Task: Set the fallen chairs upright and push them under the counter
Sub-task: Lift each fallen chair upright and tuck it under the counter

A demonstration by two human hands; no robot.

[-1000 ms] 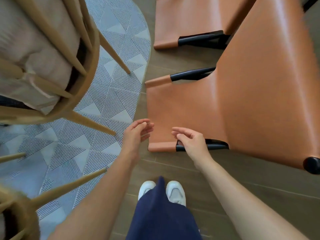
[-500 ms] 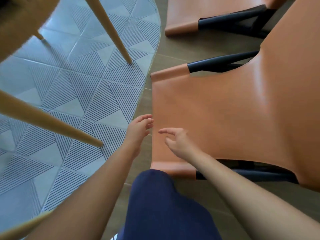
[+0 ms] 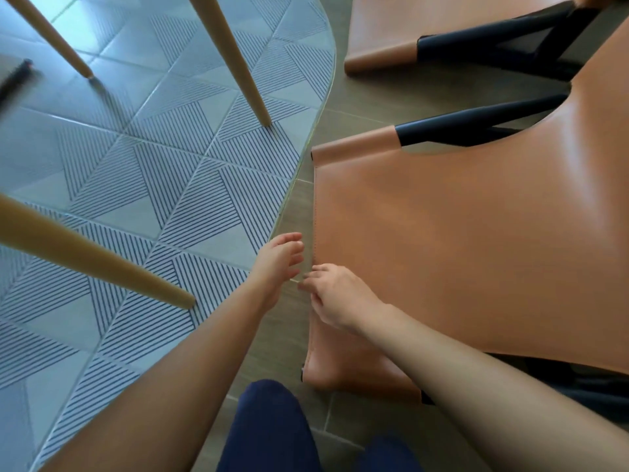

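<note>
Fingers of right hand (image 3: pixel 335 298) touch fallen chair (image 3: pixel 459 240) edge, left hand (image 3: pixel 279 264) relaxed.

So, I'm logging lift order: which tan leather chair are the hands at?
The nearer chair, with the right hand at its edge; the farther chair lies beyond, top right, untouched.

The left hand (image 3: pixel 277 264) and right hand (image 3: pixel 335 298) were bare, and so were both long forearms. Lower down, the legs were covered in dark navy cloth (image 3: pixel 269 430) — plain, smooth, rounded over each knee.

Tan chair (image 3: pixel 476 253) (toppled), hands (image 3: pixel 340 298) at edge
</note>
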